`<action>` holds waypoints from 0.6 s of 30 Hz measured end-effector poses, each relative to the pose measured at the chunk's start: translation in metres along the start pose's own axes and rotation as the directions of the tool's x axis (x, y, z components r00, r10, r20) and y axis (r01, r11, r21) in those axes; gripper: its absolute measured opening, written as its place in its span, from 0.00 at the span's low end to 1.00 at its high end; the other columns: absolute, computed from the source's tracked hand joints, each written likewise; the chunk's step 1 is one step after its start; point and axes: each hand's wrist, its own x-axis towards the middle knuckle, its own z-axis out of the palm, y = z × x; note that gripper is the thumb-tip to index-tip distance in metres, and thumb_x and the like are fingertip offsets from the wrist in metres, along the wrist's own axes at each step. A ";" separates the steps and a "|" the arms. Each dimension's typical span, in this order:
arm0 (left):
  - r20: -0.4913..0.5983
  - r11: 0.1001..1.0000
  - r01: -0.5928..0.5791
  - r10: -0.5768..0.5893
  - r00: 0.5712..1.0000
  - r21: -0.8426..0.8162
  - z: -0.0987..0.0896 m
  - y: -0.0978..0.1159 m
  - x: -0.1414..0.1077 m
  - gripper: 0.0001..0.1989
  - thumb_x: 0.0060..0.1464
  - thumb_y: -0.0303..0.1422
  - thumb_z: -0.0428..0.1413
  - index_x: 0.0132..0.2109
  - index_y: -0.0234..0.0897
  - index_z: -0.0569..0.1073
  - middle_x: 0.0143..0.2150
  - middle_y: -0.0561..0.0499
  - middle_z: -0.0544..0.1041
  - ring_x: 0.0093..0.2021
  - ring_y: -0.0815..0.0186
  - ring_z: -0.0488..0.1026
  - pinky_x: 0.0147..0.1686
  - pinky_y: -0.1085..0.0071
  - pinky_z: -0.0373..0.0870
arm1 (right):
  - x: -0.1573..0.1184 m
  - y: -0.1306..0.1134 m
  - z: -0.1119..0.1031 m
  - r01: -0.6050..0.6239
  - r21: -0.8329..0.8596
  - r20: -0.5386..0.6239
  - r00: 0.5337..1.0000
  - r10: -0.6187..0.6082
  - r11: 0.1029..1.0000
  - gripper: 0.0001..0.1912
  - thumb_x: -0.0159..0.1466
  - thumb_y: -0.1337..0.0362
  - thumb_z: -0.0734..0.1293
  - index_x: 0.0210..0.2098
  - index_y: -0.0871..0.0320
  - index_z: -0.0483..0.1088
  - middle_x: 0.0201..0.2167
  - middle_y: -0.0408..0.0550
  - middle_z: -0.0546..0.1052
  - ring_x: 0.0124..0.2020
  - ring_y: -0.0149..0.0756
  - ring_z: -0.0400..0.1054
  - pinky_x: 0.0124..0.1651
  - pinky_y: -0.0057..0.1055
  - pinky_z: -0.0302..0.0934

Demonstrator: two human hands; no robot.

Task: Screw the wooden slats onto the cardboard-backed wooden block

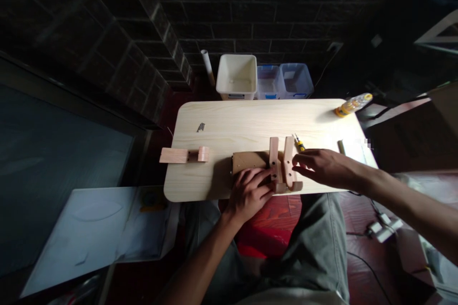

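My left hand [250, 193] lies with its fingers spread over a brown cardboard-coloured block [250, 158] near the table's front edge. Its fingertips touch the left of two wooden hook-shaped pieces [274, 150], which rest side by side on the block. Dark screw heads or holes show in both. Just right of the other wooden hook piece [288, 150], my right hand [315, 164] is held with finger and thumb curved and slightly apart; I see nothing between them. Behind that hand lies a yellow-and-black screwdriver [299, 144].
On the pale table [229, 119], another wooden piece [174, 155] overhangs the left edge. Small dark screws [201, 127] lie farther back. A clear bottle with a yellow base [352, 105] stands at the back right. Plastic bins [236, 76] stand behind the table; a power strip [384, 228] is on the floor.
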 end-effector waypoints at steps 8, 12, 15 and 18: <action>0.101 1.000 -0.022 0.021 0.995 0.008 -0.012 0.008 0.007 0.08 0.60 0.33 0.59 0.45 0.48 0.81 0.63 0.53 0.71 0.59 0.57 0.68 0.57 0.53 0.67 | -0.071 0.051 0.051 -0.505 0.187 -0.179 0.826 0.534 0.843 0.13 0.68 0.57 0.61 0.42 0.58 0.72 0.32 0.50 0.79 0.31 0.38 0.73 0.36 0.32 0.62; 0.140 0.999 -0.032 0.029 0.990 0.017 -0.017 0.011 0.010 0.06 0.61 0.34 0.59 0.42 0.46 0.81 0.65 0.54 0.70 0.59 0.56 0.68 0.57 0.53 0.67 | -0.069 0.076 0.091 -0.684 0.227 -0.169 0.673 0.720 0.693 0.17 0.66 0.51 0.63 0.44 0.58 0.70 0.34 0.52 0.80 0.33 0.39 0.74 0.35 0.31 0.61; 0.160 0.999 -0.032 0.026 0.987 0.033 -0.018 0.014 0.011 0.06 0.61 0.34 0.58 0.41 0.45 0.81 0.65 0.55 0.69 0.60 0.57 0.67 0.57 0.53 0.67 | -0.050 0.080 0.108 -0.759 0.190 -0.148 0.605 0.783 0.623 0.21 0.66 0.47 0.64 0.44 0.59 0.69 0.36 0.55 0.79 0.37 0.43 0.73 0.36 0.32 0.59; 0.165 0.998 -0.034 0.025 0.986 0.048 -0.020 0.018 0.011 0.06 0.62 0.33 0.57 0.40 0.45 0.80 0.65 0.56 0.69 0.60 0.57 0.67 0.57 0.54 0.67 | -0.033 0.080 0.114 -0.789 0.178 -0.108 0.578 0.809 0.588 0.17 0.67 0.50 0.63 0.40 0.59 0.68 0.39 0.61 0.78 0.40 0.46 0.73 0.36 0.33 0.58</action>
